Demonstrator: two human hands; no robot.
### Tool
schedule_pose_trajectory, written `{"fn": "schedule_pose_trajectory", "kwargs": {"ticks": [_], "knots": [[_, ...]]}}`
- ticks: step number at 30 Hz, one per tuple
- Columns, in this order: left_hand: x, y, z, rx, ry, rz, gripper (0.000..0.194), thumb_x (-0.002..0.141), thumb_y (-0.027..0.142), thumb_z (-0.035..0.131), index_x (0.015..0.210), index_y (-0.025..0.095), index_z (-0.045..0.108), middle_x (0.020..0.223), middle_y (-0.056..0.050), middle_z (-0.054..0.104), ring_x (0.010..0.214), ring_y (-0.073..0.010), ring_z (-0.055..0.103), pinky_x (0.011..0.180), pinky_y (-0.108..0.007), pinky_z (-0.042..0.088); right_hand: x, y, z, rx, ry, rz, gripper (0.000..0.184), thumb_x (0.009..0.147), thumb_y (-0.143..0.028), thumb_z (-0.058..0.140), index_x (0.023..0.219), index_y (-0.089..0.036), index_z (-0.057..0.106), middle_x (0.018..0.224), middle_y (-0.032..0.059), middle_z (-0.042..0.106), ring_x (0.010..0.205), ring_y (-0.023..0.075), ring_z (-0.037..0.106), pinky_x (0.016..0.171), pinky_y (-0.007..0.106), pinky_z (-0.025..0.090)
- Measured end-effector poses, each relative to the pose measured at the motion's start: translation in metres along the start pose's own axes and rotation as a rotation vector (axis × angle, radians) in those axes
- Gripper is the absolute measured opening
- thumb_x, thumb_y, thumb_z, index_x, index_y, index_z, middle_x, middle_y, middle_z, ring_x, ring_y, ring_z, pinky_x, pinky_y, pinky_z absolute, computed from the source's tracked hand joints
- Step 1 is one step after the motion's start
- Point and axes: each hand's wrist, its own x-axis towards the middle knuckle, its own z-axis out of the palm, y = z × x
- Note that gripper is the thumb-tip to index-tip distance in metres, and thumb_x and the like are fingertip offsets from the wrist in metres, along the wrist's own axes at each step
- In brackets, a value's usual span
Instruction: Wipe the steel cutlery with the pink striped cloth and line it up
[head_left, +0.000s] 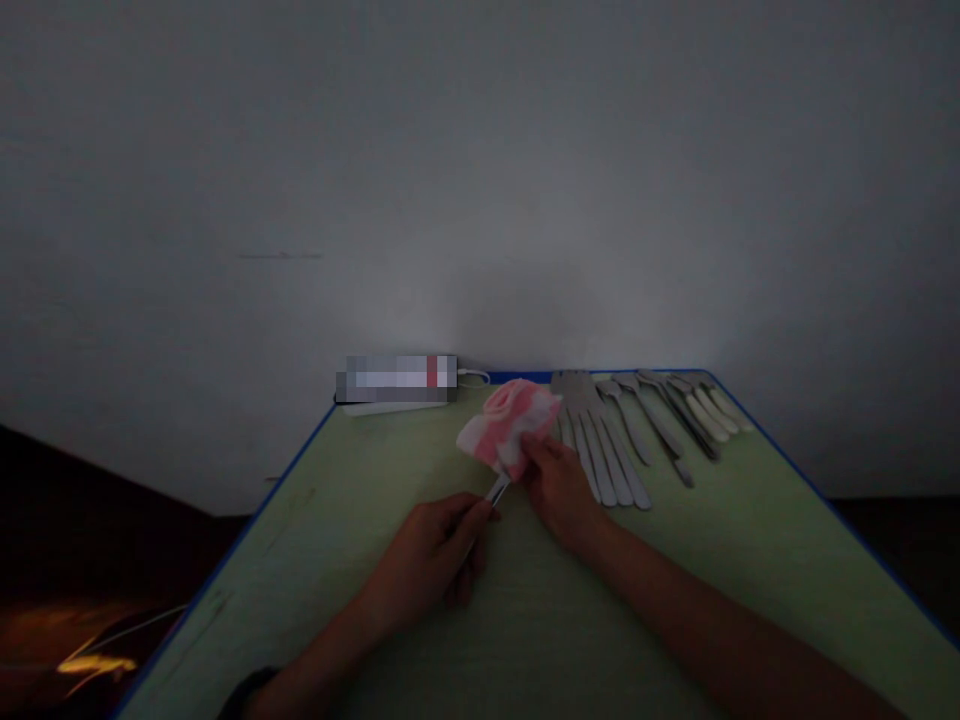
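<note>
Over the table, my left hand (442,545) is closed around the handle of a shiny metal piece of cutlery (498,489). A pink and white cloth (511,425) covers the far end of it, so its kind cannot be made out. My right hand (559,488) pinches the cloth around the metal, just beyond my left hand. Close to the right hand lie several forks (611,470), side by side with their handles toward me.
Farther right lie several spoons (631,425), dark-handled pieces (686,425) and white-handled pieces (709,415). At the back left, a blurred-out box-like object (397,378) with a white cable (476,376) stands by the wall (480,180). The green table (300,600) has blue edges.
</note>
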Motion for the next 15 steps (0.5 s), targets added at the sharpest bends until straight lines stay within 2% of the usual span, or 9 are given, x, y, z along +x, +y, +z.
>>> {"fn": "schedule_pose_trajectory", "kwargs": {"ticks": [6,11,15], "knots": [[-0.0005,-0.0001,0.002,0.025,-0.002,-0.006,0.035,0.085,0.047,0.041,0.088,0.017,0.059,0.05,0.005,0.056,0.035,-0.0108,0.052,0.035,-0.019,0.038,-0.0049,-0.0006,0.0039,-0.025,-0.038,0.032,0.022,0.069,-0.036,0.068,0.082,-0.018,0.066,0.076,0.0003,0.064,0.069,0.0131,0.056,0.069,0.027,0.044],[-0.0019,0.0017,-0.0005,0.147,-0.071,0.018,0.039,0.086,0.047,0.039,0.078,0.017,0.063,0.048,0.003,0.057,0.039,-0.0124,0.054,0.04,-0.02,0.039,-0.002,0.0066,0.0023,0.025,-0.044,0.055,0.021,0.072,-0.035,0.065,0.085,-0.019,0.064,0.078,-0.0005,0.064,0.069,0.0125,0.056,0.068,0.026,0.044],[-0.0043,0.0036,-0.0027,0.175,-0.095,0.049,0.039,0.087,0.048,0.039,0.079,0.018,0.063,0.05,0.003,0.057,0.043,-0.0125,0.053,0.042,-0.019,0.039,-0.0023,0.0084,0.0024,0.11,-0.003,0.09,0.017,0.069,-0.03,0.067,0.081,-0.019,0.062,0.073,-0.0022,0.063,0.068,0.0122,0.056,0.068,0.025,0.045]]}}
